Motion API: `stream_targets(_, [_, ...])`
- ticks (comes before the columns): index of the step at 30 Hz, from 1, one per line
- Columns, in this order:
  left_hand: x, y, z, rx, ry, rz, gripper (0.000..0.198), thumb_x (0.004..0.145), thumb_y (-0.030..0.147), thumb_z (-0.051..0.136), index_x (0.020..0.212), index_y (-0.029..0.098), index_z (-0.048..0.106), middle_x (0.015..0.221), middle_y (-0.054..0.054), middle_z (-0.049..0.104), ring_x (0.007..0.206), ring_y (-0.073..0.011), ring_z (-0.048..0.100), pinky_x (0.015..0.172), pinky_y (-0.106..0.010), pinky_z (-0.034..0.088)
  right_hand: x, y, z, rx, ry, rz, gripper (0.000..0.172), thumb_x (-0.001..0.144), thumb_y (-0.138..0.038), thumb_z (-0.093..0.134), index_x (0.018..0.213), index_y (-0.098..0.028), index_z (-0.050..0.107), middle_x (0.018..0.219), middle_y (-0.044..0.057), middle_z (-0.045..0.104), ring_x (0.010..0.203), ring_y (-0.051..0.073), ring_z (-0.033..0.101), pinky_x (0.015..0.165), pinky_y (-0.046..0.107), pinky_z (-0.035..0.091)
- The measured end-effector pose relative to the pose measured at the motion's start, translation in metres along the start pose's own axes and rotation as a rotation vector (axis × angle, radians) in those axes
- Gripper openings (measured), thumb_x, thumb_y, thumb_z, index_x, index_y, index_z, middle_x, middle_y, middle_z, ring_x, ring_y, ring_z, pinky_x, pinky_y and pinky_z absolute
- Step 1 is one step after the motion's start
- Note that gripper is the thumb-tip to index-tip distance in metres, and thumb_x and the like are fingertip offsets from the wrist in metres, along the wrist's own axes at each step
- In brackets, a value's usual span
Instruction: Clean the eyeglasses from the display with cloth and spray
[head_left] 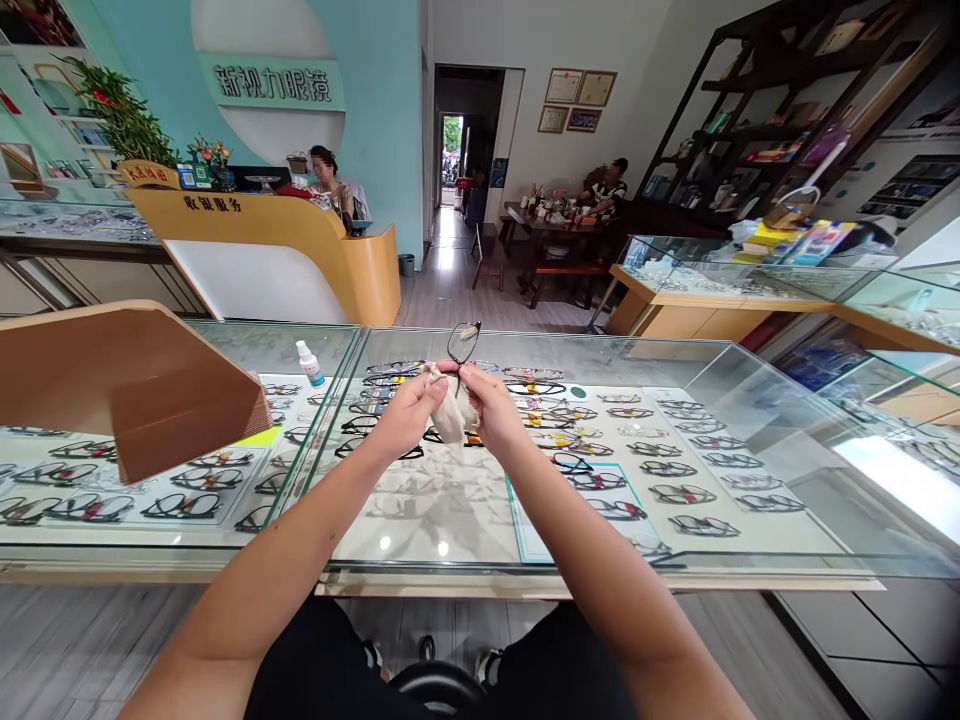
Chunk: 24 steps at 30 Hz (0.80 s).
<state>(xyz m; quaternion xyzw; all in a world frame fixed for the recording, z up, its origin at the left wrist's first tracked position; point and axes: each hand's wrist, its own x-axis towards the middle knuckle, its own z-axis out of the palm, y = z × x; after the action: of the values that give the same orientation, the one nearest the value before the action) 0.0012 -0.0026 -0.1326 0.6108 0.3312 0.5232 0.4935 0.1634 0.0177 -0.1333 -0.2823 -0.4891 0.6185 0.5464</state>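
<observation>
Eyeglasses [463, 342], dark-rimmed, 1 pair: landmark for all places below.

Tabletop [450, 568], glass, display-case type: lies beneath the eyeglasses. Near edge runs between the eyeglasses and the wearer's legs [574, 660]; far edge runs just beyond the eyeglasses. Open room: glass surface extends nearer than the eyeglasses, between the 2 forearms, and to the right of the eyeglasses.

Seam [322, 440], between 2 case sections: left of the eyeglasses.

Spray bottle [308, 363], white, blue-labelled, 1: upright, left of the eyeglasses, beyond the seam.

Brown panel [127, 380], 1: tilted, far left of the eyeglasses, bounding room on that side.

Display frames [686, 494], several rows: under the glass, below and to either side of the eyeglasses.

Left hand [415, 405]: just left of the eyeglasses, fingers clamped on a pale cloth [452, 418], which hangs below the eyeglasses.

Right hand [493, 402]: just right of the eyeglasses, fingers pinched together on their lower part. 1 lens stands upright above the fingertips; the remainder is hidden by hands and cloth. Whether the left fingers also touch the eyeglasses: cannot tell.
</observation>
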Motion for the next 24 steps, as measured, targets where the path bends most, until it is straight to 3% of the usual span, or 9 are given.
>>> stream_targets(4, [-0.001, -0.002, 0.001, -0.011, -0.046, -0.084, 0.066, 0.083, 0.070, 0.091, 0.116, 0.016, 0.071, 0.092, -0.006, 0.080, 0.082, -0.0209, 0.072, 0.078, -0.031, 0.055, 0.003, 0.001, -0.002, 0.002, 0.013, 0.021, 0.043, 0.081, -0.061, 0.088, 0.100, -0.023, 0.091, 0.076, 0.001, 0.069, 0.062, 0.013, 0.045, 0.057, 0.029, 0.034])
stream_targets(7, [-0.001, -0.005, 0.005, -0.016, 0.021, -0.101, 0.068, 0.076, 0.067, 0.096, 0.112, 0.016, 0.068, 0.091, -0.005, 0.078, 0.076, -0.0193, 0.069, 0.071, -0.029, 0.053, 0.002, 0.004, 0.002, 0.040, 0.012, 0.068, 0.050, 0.079, -0.064, 0.088, 0.107, -0.023, 0.091, 0.077, 0.002, 0.075, 0.065, 0.016, 0.054, 0.059, 0.029, 0.039])
stream_targets(10, [-0.002, -0.004, 0.010, -0.019, 0.082, -0.061, 0.067, 0.079, 0.070, 0.092, 0.112, 0.017, 0.069, 0.088, -0.004, 0.075, 0.075, -0.0188, 0.067, 0.072, -0.030, 0.053, -0.002, 0.007, 0.008, 0.081, -0.011, 0.085, 0.056, 0.080, -0.068, 0.087, 0.116, -0.025, 0.091, 0.083, 0.002, 0.080, 0.071, 0.019, 0.063, 0.061, 0.030, 0.045])
stream_targets(15, [-0.004, 0.001, 0.011, 0.099, 0.250, 0.060, 0.063, 0.086, 0.077, 0.083, 0.098, 0.016, 0.075, 0.079, -0.001, 0.068, 0.072, -0.0166, 0.058, 0.070, -0.029, 0.047, -0.007, 0.010, 0.016, 0.067, -0.061, 0.018, 0.052, 0.083, -0.068, 0.087, 0.114, -0.027, 0.090, 0.099, 0.004, 0.084, 0.099, 0.025, 0.073, 0.086, 0.036, 0.058])
stream_targets(17, [-0.004, 0.000, 0.008, 0.113, 0.262, 0.057, 0.066, 0.089, 0.082, 0.077, 0.100, 0.016, 0.076, 0.074, 0.000, 0.065, 0.068, -0.0159, 0.055, 0.065, -0.029, 0.044, -0.007, 0.010, 0.016, 0.071, -0.053, 0.022, 0.051, 0.080, -0.068, 0.089, 0.109, -0.026, 0.090, 0.094, 0.003, 0.082, 0.094, 0.023, 0.071, 0.084, 0.035, 0.057])
stream_targets(19, [-0.002, -0.001, 0.006, 0.088, 0.214, 0.030, 0.071, 0.091, 0.085, 0.072, 0.108, 0.016, 0.076, 0.072, 0.000, 0.065, 0.066, -0.0164, 0.056, 0.065, -0.029, 0.044, -0.005, 0.009, 0.013, 0.081, -0.023, 0.039, 0.049, 0.076, -0.067, 0.092, 0.101, -0.025, 0.089, 0.079, 0.001, 0.074, 0.077, 0.018, 0.062, 0.072, 0.031, 0.052])
stream_targets(21, [0.000, -0.002, 0.003, 0.031, 0.125, 0.002, 0.075, 0.091, 0.087, 0.071, 0.117, 0.017, 0.074, 0.076, -0.001, 0.069, 0.072, -0.0189, 0.064, 0.072, -0.030, 0.049, -0.004, 0.008, 0.009, 0.086, 0.005, 0.056, 0.048, 0.074, -0.065, 0.094, 0.097, -0.024, 0.088, 0.064, -0.004, 0.059, 0.062, 0.013, 0.046, 0.058, 0.028, 0.040])
stream_targets(24, [0.002, -0.002, -0.001, -0.006, 0.001, -0.016, 0.074, 0.089, 0.084, 0.076, 0.120, 0.017, 0.072, 0.089, -0.006, 0.076, 0.089, -0.0237, 0.072, 0.084, -0.033, 0.054, -0.002, 0.004, 0.004, 0.092, 0.012, 0.059, 0.049, 0.079, -0.064, 0.091, 0.105, -0.022, 0.089, 0.055, -0.009, 0.035, 0.055, 0.011, 0.026, 0.053, 0.028, 0.027])
